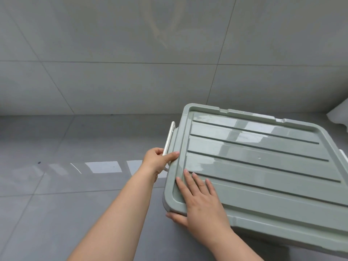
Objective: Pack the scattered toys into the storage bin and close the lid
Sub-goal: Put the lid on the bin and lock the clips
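Note:
A grey-green ribbed lid lies on top of the storage bin at the right of the head view and hides the bin's inside. No toys show. My left hand is closed around the white latch handle on the bin's left end, thumb resting on the lid's edge. My right hand lies flat on the lid's near left corner, fingers spread and thumb hooked over the front rim. A second white latch peeks out at the bin's right end.
The bin stands on a glossy grey tiled floor close to a grey tiled wall. A white object shows at the right edge behind the bin. Bright window reflections lie on the floor left of the bin.

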Available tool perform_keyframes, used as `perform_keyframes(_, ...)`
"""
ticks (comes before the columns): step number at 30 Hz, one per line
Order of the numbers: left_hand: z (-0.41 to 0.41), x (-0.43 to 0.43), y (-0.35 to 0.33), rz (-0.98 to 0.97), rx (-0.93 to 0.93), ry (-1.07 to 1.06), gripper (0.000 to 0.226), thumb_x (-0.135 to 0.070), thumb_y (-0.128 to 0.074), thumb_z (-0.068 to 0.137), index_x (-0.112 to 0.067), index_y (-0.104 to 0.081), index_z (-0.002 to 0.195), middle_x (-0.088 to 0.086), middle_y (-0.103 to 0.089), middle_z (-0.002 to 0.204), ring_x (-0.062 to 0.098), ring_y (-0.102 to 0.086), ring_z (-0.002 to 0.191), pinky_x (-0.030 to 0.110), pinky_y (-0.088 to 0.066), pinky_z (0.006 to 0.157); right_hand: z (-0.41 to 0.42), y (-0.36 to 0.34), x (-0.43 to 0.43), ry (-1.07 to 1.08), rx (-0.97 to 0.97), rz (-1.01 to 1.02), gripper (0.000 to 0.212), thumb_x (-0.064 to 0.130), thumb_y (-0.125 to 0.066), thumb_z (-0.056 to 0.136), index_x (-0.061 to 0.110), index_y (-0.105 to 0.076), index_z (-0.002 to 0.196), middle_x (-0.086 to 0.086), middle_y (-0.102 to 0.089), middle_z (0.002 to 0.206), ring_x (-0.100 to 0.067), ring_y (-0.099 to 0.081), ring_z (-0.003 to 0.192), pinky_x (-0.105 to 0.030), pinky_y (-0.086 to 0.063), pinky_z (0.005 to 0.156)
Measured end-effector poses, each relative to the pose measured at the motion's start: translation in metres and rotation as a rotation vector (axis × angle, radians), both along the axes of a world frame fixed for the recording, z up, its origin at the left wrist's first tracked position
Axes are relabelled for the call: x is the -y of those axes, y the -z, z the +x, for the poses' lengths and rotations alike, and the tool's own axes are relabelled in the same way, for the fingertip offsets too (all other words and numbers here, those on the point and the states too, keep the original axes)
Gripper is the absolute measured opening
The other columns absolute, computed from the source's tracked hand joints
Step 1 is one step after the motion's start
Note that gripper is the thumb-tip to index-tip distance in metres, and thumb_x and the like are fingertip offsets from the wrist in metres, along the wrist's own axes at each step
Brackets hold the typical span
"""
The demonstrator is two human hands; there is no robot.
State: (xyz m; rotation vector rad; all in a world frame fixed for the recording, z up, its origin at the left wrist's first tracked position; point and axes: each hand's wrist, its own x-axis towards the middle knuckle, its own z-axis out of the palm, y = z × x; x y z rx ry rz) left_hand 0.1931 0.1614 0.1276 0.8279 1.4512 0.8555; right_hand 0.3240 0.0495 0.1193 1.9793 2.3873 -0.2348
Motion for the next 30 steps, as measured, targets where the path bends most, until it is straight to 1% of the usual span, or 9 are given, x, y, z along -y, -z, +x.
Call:
perform_keyframes(7, 0.01, 0.014, 0.003, 0.173, -0.067, -0.036, 0.009, -0.016, -0.065, 0.086, -0.024, -0.063, 0.09, 0.002, -0.071, 0.092, 0.022, -0.067, 0.089, 0.038, -0.055, 0.083, -0.004, -0.008, 0.0, -0.008, -0.029, -0.039, 0.086, 0.077, -0.031, 0.06, 0.022, -0.062, 0.12, -0.003, -0.06, 0.128, -0.02, -0.062, 0.112, -0.04, -0.028, 0.096)
perform_keyframes(16, 0.019, 0.01, 0.001, 0.073, 0.032, -0.147, 0.018, -0.005, -0.062, 0.086, -0.008, -0.065, 0.103, 0.014, -0.07, 0.097, 0.028, -0.066, 0.086, 0.043, -0.054, 0.087, -0.005, -0.005, -0.001, -0.015, -0.059, -0.038, 0.088, 0.077, -0.026, 0.061, 0.023, -0.062, 0.12, -0.003, -0.059, 0.13, -0.02, -0.06, 0.114, -0.045, -0.048, 0.091)
perform_keyframes(19, 0.021, 0.009, 0.0, 0.069, 0.037, -0.169, 0.014, -0.004, -0.061, 0.086, -0.008, -0.066, 0.099, 0.015, -0.069, 0.093, 0.028, -0.065, 0.083, 0.044, -0.054, 0.086, -0.002, -0.001, 0.0, -0.048, -0.068, -0.013, 0.093, 0.081, -0.051, 0.049, 0.022, -0.062, 0.121, -0.004, -0.059, 0.13, -0.021, -0.06, 0.114, -0.044, -0.049, 0.091)
perform_keyframes(21, 0.021, 0.009, 0.0, 0.067, 0.015, -0.164, 0.013, -0.004, -0.062, 0.086, -0.008, -0.067, 0.097, 0.013, -0.07, 0.091, 0.028, -0.066, 0.083, 0.044, -0.054, 0.086, -0.002, -0.002, 0.001, -0.053, -0.089, -0.012, 0.103, 0.078, -0.064, 0.041, 0.022, -0.056, 0.128, -0.005, -0.052, 0.137, -0.023, -0.055, 0.122, -0.044, -0.042, 0.099)
perform_keyframes(23, 0.019, 0.008, -0.001, 0.068, 0.0, -0.161, 0.01, -0.005, -0.063, 0.085, -0.012, -0.066, 0.092, 0.01, -0.07, 0.088, 0.027, -0.066, 0.081, 0.042, -0.055, 0.085, 0.0, -0.01, 0.003, -0.131, -0.066, -0.024, 0.103, 0.075, -0.052, 0.06, 0.023, -0.028, 0.145, -0.005, -0.02, 0.155, -0.024, -0.025, 0.142, -0.043, -0.013, 0.114)
perform_keyframes(24, 0.019, 0.008, -0.003, 0.071, -0.009, -0.158, 0.01, -0.005, -0.064, 0.085, -0.013, -0.066, 0.09, 0.008, -0.07, 0.086, 0.025, -0.066, 0.078, 0.041, -0.055, 0.085, 0.001, -0.016, 0.001, -0.135, -0.124, -0.039, 0.098, 0.073, -0.038, 0.066, 0.024, -0.017, 0.148, -0.002, -0.008, 0.158, -0.021, -0.011, 0.145, -0.04, -0.001, 0.115)
perform_keyframes(26, 0.018, 0.009, -0.004, 0.069, -0.015, -0.151, 0.011, -0.004, -0.064, 0.084, -0.015, -0.065, 0.085, 0.005, -0.069, 0.083, 0.021, -0.064, 0.073, 0.038, -0.055, 0.082, 0.001, -0.031, -0.007, 0.034, -0.458, -0.094, 0.085, 0.064, -0.026, 0.071, 0.023, -0.023, 0.145, 0.002, -0.023, 0.154, -0.017, -0.021, 0.141, -0.032, -0.011, 0.117)
perform_keyframes(28, 0.018, 0.012, -0.003, 0.066, -0.018, -0.141, 0.012, -0.006, -0.065, 0.084, -0.017, -0.065, 0.082, 0.006, -0.07, 0.082, 0.022, -0.066, 0.072, 0.037, -0.055, 0.079, 0.003, -0.041, -0.036, 0.257, -0.741, -0.009, 0.063, 0.049, -0.038, 0.081, 0.018, -0.036, 0.136, 0.001, -0.044, 0.138, -0.018, -0.039, 0.13, -0.03, -0.031, 0.107)
perform_keyframes(30, 0.02, 0.015, 0.003, 0.101, -0.087, -0.127, 0.007, -0.013, -0.066, 0.084, -0.02, -0.066, 0.083, 0.006, -0.072, 0.082, 0.025, -0.068, 0.077, 0.041, -0.056, 0.078, -0.001, -0.047, -0.08, 0.334, -0.709, 0.076, 0.064, 0.038, -0.047, 0.088, 0.009, -0.025, 0.141, -0.005, -0.034, 0.146, -0.022, -0.029, 0.136, -0.032, -0.025, 0.111)
